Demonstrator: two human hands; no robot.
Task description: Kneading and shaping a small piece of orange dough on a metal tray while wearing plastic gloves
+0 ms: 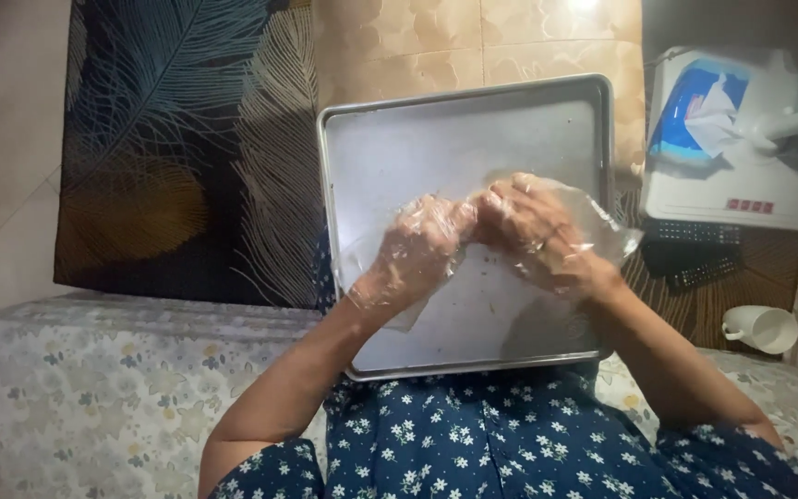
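Looking down from the head camera, both hands are bunched together over a metal baking tray (pixel 473 356) that rests across the person's lap. The left hand (pixel 413 254) and right hand (pixel 533 226) are each inside a loose clear plastic glove, knuckles touching in the middle, fingers curled in as if pinching something small between them. Honestly can't tell what's in there, or whether the fingers are actually clamped on anything; it's hidden behind the fingers and the crinkly plastic. A few dark specks lie on the tray just below the hands.

My take on the gloves: thin, floppy film, super light, slippery against itself and easy to tear, so the baggy cuff near the wrist looks like the safest spot to grab. The tray looks stiff and light, best held by its raised rim.

Off to the sides: a dark feather-print cushion (pixel 187 148) on the left, a floral sheet (pixel 76 388) under it, a white appliance with a blue panel (pixel 731 148) to the right, two remote controls (pixel 695 254) near it, and a white mug (pixel 761 328) on its side.
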